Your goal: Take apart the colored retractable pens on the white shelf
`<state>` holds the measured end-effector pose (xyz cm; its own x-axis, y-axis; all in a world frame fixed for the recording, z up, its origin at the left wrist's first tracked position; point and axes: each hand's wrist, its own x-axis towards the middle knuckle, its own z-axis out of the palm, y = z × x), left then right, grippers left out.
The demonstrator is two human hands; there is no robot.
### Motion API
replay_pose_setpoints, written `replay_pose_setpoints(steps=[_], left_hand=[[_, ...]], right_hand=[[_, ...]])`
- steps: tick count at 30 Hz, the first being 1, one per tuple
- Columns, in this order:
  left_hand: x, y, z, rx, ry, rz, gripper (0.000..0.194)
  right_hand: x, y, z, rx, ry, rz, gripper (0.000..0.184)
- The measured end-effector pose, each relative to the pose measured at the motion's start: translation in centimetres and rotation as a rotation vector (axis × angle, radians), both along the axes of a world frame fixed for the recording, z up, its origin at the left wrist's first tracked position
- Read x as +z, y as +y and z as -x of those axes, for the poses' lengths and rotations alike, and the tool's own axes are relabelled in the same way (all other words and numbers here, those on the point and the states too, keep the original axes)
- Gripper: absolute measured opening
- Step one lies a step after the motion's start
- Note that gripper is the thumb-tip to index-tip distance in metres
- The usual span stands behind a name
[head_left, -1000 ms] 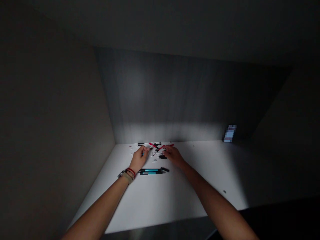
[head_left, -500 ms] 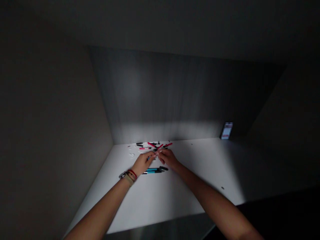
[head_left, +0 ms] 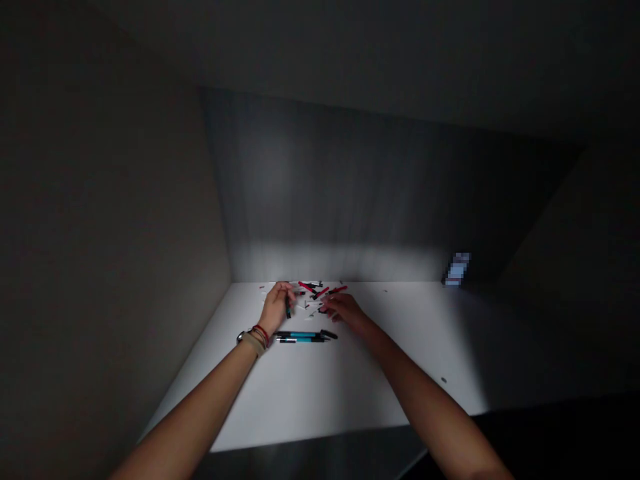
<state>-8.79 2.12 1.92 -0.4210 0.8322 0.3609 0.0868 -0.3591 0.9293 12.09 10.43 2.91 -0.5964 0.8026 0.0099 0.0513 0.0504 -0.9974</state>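
Note:
My left hand (head_left: 277, 305), with a watch and bracelets at its wrist, is closed around a dark pen barrel with a hint of teal (head_left: 288, 308). It is over the left part of a scatter of pen parts. To the right, my right hand (head_left: 345, 311) has its fingertips pinched together at the near right side of that scatter; what they hold, if anything, is too small to make out. Red pen barrels (head_left: 323, 293) lie crossed just behind the fingers. White slim pieces (head_left: 313, 305) lie between the two hands. Closer to me rest teal and black pens (head_left: 303, 335), side by side.
The white tabletop (head_left: 300, 393) meets a grey panel (head_left: 325, 193) at the back. A phone-like device with a blurred screen (head_left: 457, 269) leans at the back right. A small dark disc (head_left: 443, 380) lies near the front right.
My hands were together over the pen parts and have now parted. The left moved left and away from me with the dark pen barrel; the right shifted slightly right.

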Motion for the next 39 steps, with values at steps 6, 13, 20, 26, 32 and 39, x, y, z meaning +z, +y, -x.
replay_pose_setpoints(steps=[6,13,20,26,32,39], left_hand=[[0.6,-0.2,-0.4,0.006,0.088,-0.053,0.041],[1.9,-1.0,-1.2,-0.144,0.095,-0.045,0.04],[2.2,-2.0,-3.8,-0.264,-0.018,-0.035,0.041],[2.3,-2.2,-4.0,-0.257,-0.029,-0.07,0.038],[1.4,-1.8,-2.8,-0.099,0.12,-0.026,0.045],[-0.2,-1.0,-1.6,-0.128,0.138,0.178,0.059]], right_hand=[[-1.0,1.6,0.1,-0.263,-0.091,-0.381,0.035],[-1.5,0.1,0.4,-0.008,-0.171,-0.641,0.021],[-0.8,-1.8,1.0,0.166,-0.066,-0.721,0.032],[-0.5,-2.9,1.6,0.273,-0.053,-0.652,0.026],[-0.5,-2.5,1.6,0.174,0.005,-0.364,0.025],[-0.7,-0.5,1.2,-0.081,0.083,-0.245,0.028]])
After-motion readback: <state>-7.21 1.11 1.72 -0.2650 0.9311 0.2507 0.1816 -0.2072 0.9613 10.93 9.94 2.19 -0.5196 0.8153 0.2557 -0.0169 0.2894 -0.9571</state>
